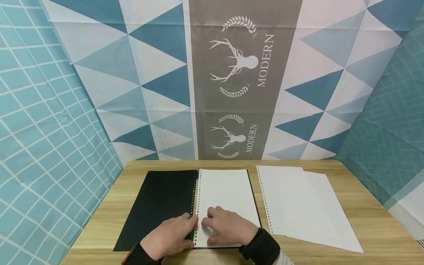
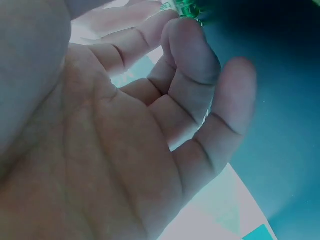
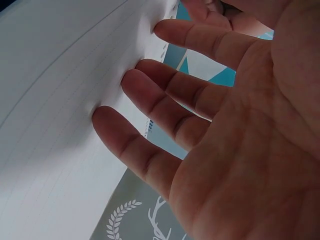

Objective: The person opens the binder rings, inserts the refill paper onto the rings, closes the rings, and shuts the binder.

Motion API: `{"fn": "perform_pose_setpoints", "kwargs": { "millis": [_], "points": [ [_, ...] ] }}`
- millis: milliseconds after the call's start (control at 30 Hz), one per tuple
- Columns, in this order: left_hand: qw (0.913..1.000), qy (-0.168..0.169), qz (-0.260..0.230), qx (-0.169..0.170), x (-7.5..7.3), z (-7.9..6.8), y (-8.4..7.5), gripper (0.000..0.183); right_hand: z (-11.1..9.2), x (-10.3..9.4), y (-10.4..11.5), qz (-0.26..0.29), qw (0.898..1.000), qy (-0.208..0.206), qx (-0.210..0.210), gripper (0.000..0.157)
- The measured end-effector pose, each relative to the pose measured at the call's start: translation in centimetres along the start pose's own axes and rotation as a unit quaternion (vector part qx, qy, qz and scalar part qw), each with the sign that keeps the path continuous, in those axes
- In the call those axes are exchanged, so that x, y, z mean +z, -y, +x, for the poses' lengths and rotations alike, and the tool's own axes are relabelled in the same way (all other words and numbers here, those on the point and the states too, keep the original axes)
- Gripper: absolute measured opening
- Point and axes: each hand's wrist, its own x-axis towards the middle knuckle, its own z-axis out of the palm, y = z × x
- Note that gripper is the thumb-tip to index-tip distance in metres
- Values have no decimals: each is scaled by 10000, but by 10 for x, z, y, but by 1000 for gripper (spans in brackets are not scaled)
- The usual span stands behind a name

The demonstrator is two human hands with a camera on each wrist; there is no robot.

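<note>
An open loose-leaf binder lies on the table, its black cover (image 1: 159,202) to the left and a stack of white punched paper (image 1: 225,187) to the right. At the lower end of the spine, my left hand (image 1: 172,235) pinches the green binder rings (image 2: 187,7) with bent fingers; the exact contact is partly hidden. Its other fingers curl loosely above the black cover. My right hand (image 1: 230,226) rests on the paper close to the holes. In the right wrist view its spread fingertips (image 3: 112,125) press on the faintly lined top sheet (image 3: 45,125).
Two loose punched sheets (image 1: 318,209) overlap to the right of the binder on the wooden table (image 1: 377,221). A patterned cloth (image 1: 245,92) hangs behind the table's far edge, and tiled-print cloth (image 1: 43,129) stands along the left side.
</note>
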Motion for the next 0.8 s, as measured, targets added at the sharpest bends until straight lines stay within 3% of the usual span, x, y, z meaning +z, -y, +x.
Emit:
{"fn": "perform_pose_setpoints", "kwargs": {
  "millis": [167,267,367,467,533,633,800],
  "points": [
    [9996,143,-232,8,-7,3,4,35,0,0,0,-25,10000,-50,-39,38],
    [9990,-29,-452,-44,-17,17,13,28,0,1,-1,-32,10000,-79,-48,38],
    [9966,-767,-309,-66,-25,48,25,26,1,1,-1,-58,9999,-83,-23,38],
    [9866,-1607,-80,-265,-28,84,39,30,1,0,-1,-23,10000,-40,-8,36],
    [9804,-1919,-57,-442,-30,104,49,34,1,-1,0,12,10000,-14,-21,36],
    [9785,-1955,-90,-648,-32,123,59,38,2,-1,1,19,10000,4,-53,36],
    [9852,-1541,55,-743,-34,137,63,41,1,-2,0,-81,10000,-7,-27,35]
  ]
}}
